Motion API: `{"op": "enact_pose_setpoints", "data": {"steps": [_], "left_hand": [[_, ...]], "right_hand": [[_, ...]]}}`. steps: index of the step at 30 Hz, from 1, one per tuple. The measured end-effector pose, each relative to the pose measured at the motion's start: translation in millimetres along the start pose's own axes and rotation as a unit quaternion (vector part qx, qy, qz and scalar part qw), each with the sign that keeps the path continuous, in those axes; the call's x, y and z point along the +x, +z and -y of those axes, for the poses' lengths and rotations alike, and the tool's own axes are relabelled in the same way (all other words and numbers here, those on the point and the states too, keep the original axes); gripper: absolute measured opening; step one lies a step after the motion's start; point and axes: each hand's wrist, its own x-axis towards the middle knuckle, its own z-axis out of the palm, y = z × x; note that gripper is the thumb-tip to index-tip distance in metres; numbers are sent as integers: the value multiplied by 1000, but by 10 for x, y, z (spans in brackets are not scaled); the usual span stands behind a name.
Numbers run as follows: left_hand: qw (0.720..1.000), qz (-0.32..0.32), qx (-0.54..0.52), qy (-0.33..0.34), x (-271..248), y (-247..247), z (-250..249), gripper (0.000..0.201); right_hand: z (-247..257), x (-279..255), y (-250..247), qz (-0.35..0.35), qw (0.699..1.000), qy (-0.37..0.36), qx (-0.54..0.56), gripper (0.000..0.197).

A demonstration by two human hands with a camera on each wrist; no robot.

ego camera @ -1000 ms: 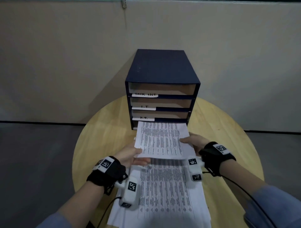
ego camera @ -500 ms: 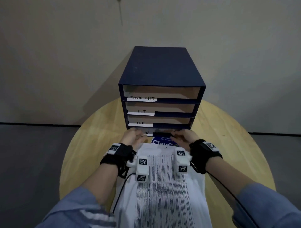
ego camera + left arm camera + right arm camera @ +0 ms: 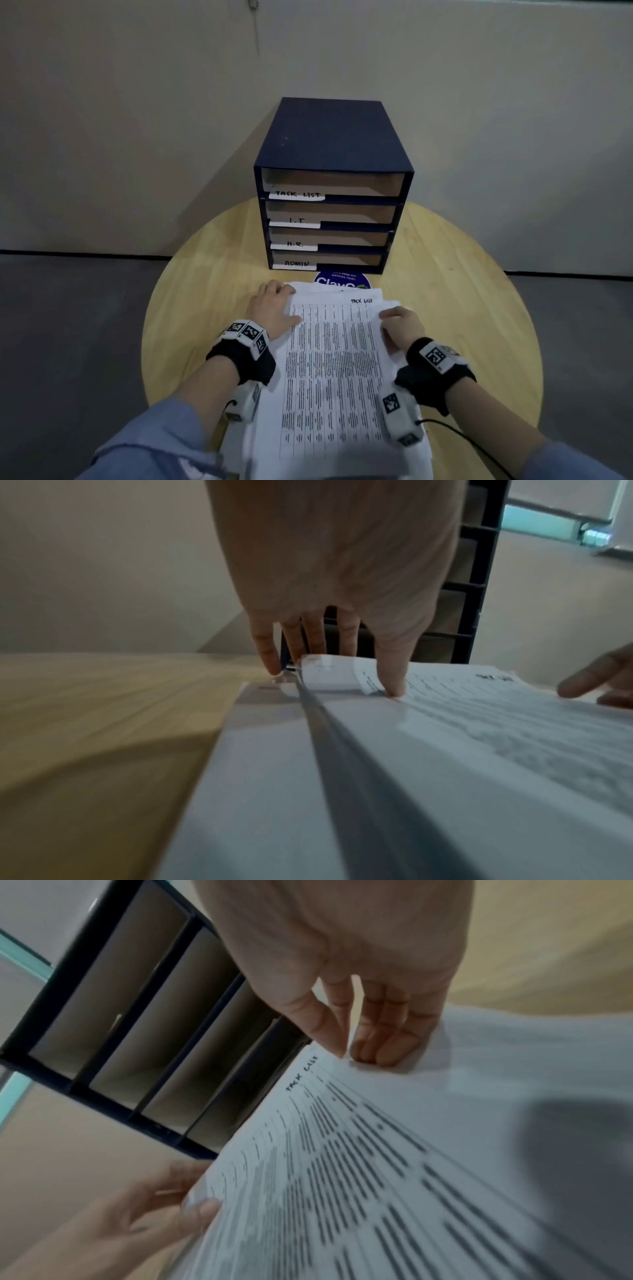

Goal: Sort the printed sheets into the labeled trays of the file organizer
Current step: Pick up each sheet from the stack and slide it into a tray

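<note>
A dark blue file organizer (image 3: pixel 332 137) stands at the table's far side with trays labelled TASK LIST (image 3: pixel 297 194), I.T., H.R. and ADMIN from top to bottom. In front of it lies a stack of printed sheets (image 3: pixel 335 377); its top sheet is marked "TASK LIST" (image 3: pixel 361 300) by hand. My left hand (image 3: pixel 274 308) is at the sheet's far left corner. Seen from the left wrist, that corner (image 3: pixel 329 674) curls up between thumb and fingers. My right hand (image 3: pixel 402 325) pinches the sheet's right edge near the far corner (image 3: pixel 352 1053).
The round wooden table (image 3: pixel 205 274) sits against a pale wall, with grey floor on both sides. A blue round sticker (image 3: pixel 342 279) shows between the organizer and the stack. Bare wood flanks the stack to its left and right.
A second ago both hands were feeding a sheet into the lowest tray. They have drawn back to the stack and taken hold of the sheet now on top.
</note>
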Motion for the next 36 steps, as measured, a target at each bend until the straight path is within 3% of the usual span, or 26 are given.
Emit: {"op": "enact_pose_setpoints", "data": {"steps": [3,6,10,13,17,25,31,36], "left_hand": [[999,-47,9,13,-109,19,-62,52],[992,-117,6,39,-212,-22,-132,28],[978,-124,-165,17,-306,-211,-169,7],[960,-143,-242,-15,-378,-329,-192,8],[950,-170,-258,-39,-439,-377,-214,9],[974,-143,-174,39,-464,-399,-149,5],[984,-82,-161,-1,-522,-285,-13,20],[973,-137,-186,-17,-532,-216,68,20]], "right_hand": [[-66,-185,5,-6,1000,-15,-9,32],[-71,-277,7,7,1000,2,28,35],[-67,-338,-47,22,999,12,43,36],[-81,-401,-72,25,999,-1,32,28],[-99,-462,-70,-5,999,-26,39,17],[-160,-434,-176,-11,992,-125,-30,23],[-204,-415,-190,17,989,-144,8,19],[-258,-376,-190,37,989,-127,67,20]]}}
